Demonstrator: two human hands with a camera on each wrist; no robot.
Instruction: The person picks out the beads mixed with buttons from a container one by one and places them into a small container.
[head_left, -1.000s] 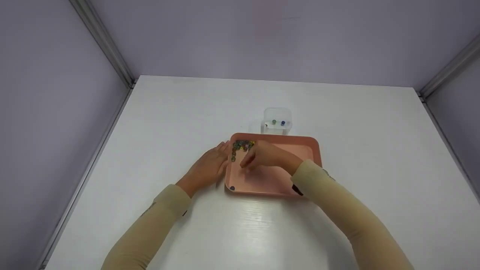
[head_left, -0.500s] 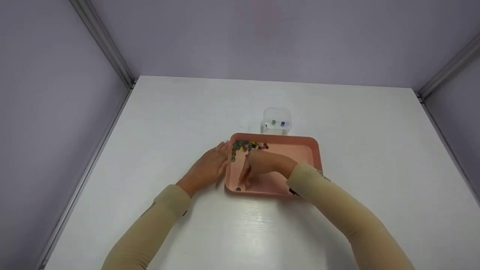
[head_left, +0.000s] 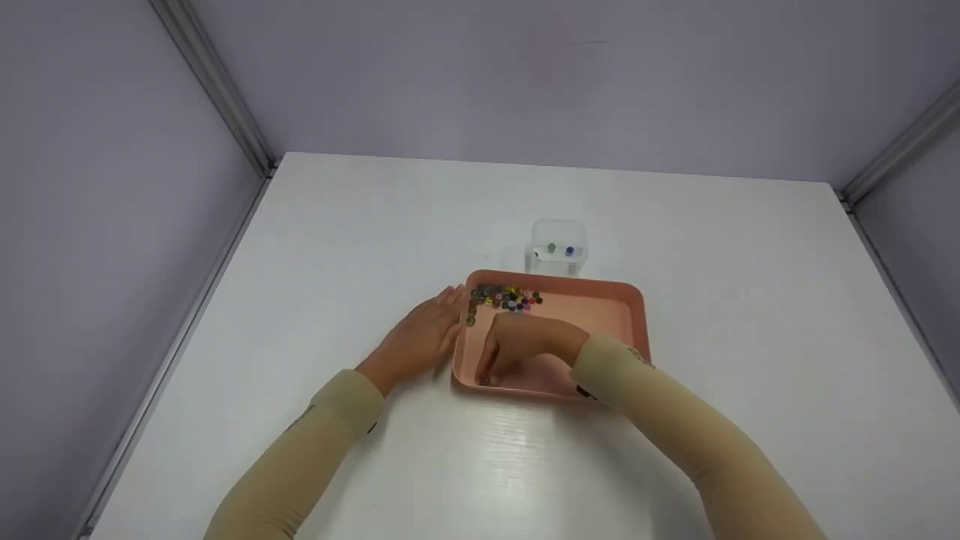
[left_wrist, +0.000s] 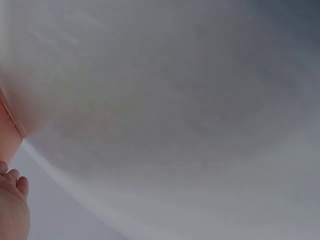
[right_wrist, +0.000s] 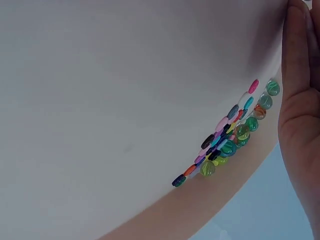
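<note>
Both hands at the pink tray (head_left: 634, 315): left hand (head_left: 420, 337) lies flat, fingers straight, against its 9 o'clock side. Right hand (head_left: 517, 341) curls down into the near-left corner; can't tell what it's got. Tray's long axis runs 9 to 3, mid-desk (head_left: 375, 225); marbles (head_left: 504, 297) bunch toward 11.

Right hand's fingertips (head_left: 491, 373) perhaps hiding a marble

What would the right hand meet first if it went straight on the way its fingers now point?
Probably the floor of the pink tray at its near-left corner: the right hand points down there, apparently at one stray bead, though the fingers hide it.
</note>
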